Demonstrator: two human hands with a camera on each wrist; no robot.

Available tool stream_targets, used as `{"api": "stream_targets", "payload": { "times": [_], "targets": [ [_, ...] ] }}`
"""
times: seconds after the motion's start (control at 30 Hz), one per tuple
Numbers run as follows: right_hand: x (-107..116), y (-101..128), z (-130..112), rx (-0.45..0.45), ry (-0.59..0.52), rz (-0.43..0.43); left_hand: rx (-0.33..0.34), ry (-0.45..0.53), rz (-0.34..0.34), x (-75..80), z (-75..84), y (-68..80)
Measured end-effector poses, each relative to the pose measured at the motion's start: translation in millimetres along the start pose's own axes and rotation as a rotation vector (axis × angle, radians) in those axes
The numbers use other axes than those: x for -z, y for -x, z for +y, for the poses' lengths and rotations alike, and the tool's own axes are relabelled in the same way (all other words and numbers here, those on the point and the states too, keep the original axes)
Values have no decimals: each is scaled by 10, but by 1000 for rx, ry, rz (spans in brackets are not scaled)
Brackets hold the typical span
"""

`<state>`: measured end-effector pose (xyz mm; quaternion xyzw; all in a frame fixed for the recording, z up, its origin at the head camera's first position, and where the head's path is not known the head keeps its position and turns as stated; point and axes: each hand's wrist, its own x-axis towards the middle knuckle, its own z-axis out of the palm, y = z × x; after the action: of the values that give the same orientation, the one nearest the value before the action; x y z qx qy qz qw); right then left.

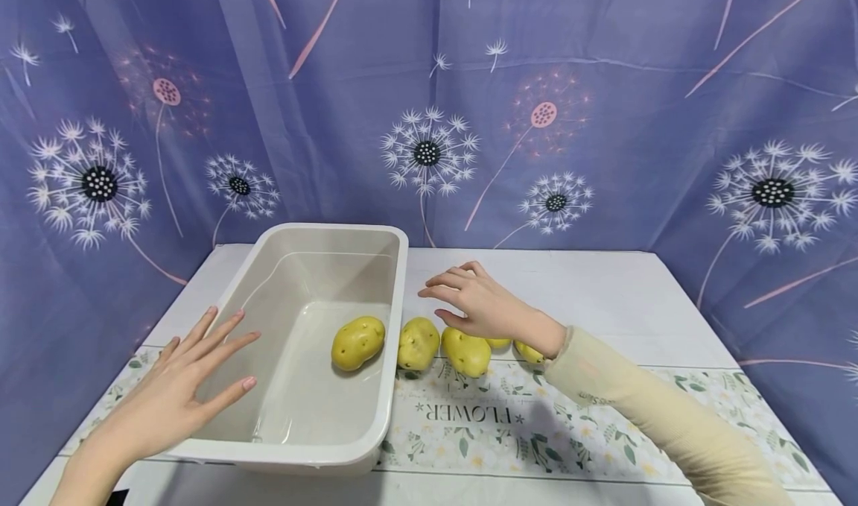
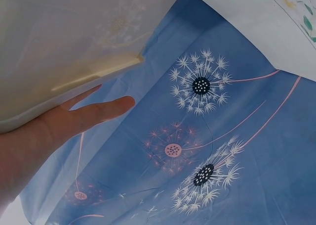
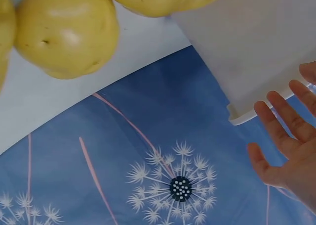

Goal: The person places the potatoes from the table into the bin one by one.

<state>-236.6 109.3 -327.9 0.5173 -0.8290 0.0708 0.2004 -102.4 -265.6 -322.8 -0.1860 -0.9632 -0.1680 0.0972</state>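
Note:
A white plastic tub [image 1: 400, 305] stands on the table with one yellow potato [image 1: 358, 342] lying in it. Just outside its right wall lies a row of several potatoes: one [image 1: 418, 343] against the wall, another [image 1: 465, 351] beside it, and two partly hidden under my right wrist. My right hand [image 1: 462, 297] hovers over that row with relaxed fingers and holds nothing. My left hand [image 1: 201, 372] lies flat with spread fingers at the tub's left rim. The right wrist view shows potatoes [image 3: 66, 32], the tub's corner [image 3: 256, 42] and open fingers [image 3: 286, 136]. The left wrist view shows straight fingers [image 2: 94, 111] beside the tub's wall [image 2: 64, 42].
The white table [image 1: 603, 290] carries a floral runner printed FLOWER [image 1: 469, 416] along its front. A blue dandelion curtain [image 1: 603, 118] closes off the back and both sides. Bare tabletop lies behind and to the right of the potatoes.

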Motion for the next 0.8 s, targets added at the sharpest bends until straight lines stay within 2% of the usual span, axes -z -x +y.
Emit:
{"api": "stream_targets", "payload": {
  "times": [0.6, 0.8],
  "targets": [
    [-57, 239, 33, -61, -22, -55, 3, 9, -4, 6, 12, 5],
    [-106, 278, 38, -54, -29, -56, 2, -3, 2, 4, 14, 0]
  ]
}}
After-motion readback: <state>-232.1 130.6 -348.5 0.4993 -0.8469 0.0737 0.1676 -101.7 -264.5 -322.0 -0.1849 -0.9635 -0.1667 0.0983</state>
